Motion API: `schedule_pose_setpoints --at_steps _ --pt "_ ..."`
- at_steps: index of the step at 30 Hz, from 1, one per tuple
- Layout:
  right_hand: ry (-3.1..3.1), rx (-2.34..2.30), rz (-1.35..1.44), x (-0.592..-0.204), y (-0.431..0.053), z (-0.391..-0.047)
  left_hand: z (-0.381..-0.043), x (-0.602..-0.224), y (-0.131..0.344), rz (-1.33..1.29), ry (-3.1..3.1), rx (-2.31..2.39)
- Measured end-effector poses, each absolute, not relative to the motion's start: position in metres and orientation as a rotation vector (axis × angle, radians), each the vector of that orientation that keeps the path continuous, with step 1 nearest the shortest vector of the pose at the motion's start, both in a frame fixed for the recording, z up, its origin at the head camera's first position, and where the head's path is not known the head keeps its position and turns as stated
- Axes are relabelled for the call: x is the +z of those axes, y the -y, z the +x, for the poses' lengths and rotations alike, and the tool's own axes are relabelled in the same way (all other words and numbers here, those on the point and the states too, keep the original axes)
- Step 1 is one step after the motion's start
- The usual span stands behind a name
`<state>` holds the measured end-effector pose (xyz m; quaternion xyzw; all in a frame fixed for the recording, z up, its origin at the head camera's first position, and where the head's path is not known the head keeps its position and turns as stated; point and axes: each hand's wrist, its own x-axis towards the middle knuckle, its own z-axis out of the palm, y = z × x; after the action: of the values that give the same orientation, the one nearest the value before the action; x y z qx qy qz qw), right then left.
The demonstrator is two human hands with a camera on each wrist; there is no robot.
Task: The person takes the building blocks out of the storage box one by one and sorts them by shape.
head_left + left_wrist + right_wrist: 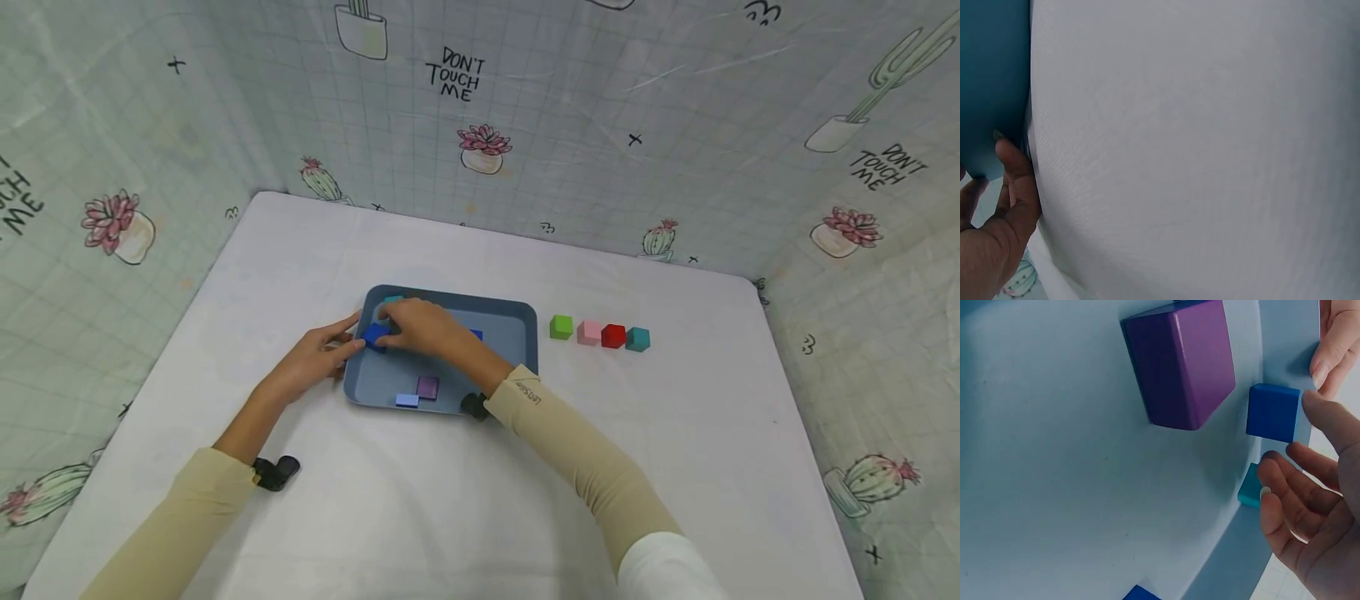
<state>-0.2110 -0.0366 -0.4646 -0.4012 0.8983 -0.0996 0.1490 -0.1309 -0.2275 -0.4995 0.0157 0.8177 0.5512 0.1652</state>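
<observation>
Pinching blue cube (375, 336) in right grip (418, 325) at nine o'clock in tray (502, 329), rim (533, 350) in left grip (311, 360), with others (427, 387) apparently placed and four cubes (588, 333) left at three.

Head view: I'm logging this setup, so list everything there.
Table: one, white, centre.
Tray: one, blue-grey, on table.
Pinched block: one, dark blue, tray's left end.
Half-hidden block: one, blue, mid-tray.
Corner block: one, teal, tray's far left.
Near-side blocks: two, purple, light blue, in tray.
Row blocks: four, green, pink, red, teal, right of tray.
Printed cloth: count unclear, pale, around table.
Cameras: two, black, on wrists.
Sleeves: three, two beige, one white, on arms.
Left hand: one, tray's left rim.
Right hand: one, over tray.
</observation>
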Motion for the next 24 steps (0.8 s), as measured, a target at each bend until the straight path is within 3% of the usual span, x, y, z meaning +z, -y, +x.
schedule_pose_setpoints --at_steps 24 --pt "-2.564 -0.293 -1.073 -0.4629 0.0417 -0.2073 -0.1301 -0.5006 0.2294 0.056 -2.33 1.595"
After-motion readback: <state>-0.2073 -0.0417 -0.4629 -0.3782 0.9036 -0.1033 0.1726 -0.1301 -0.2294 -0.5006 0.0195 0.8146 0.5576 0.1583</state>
